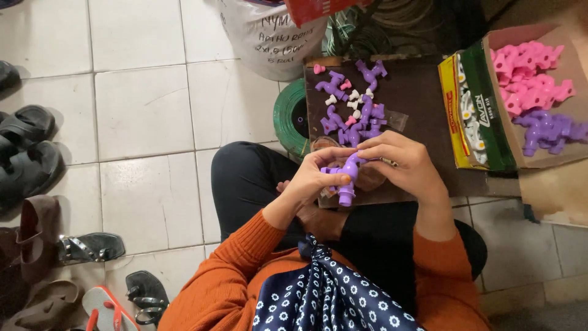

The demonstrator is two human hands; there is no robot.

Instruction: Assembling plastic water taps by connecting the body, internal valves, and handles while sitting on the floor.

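Holding: both hands are gripping one purple plastic tap-shaped fitting [347,178] above the lap of a person who is sitting cross-legged.
Left hand: the left hand [312,178] is clasping the fitting's body from the left side.
Right hand: the right hand [401,162] is pinching its upper end with the fingertips [362,149].
Axis: the fitting is running nearly upright, its wider mouth pointing down toward the lap.
Nearby: loose purple, pink and white plastic parts [352,101] are lying just beyond the hands on a dark brown board [416,92].
Right side: a cardboard box of pink and purple fittings [536,86] is sitting well apart.
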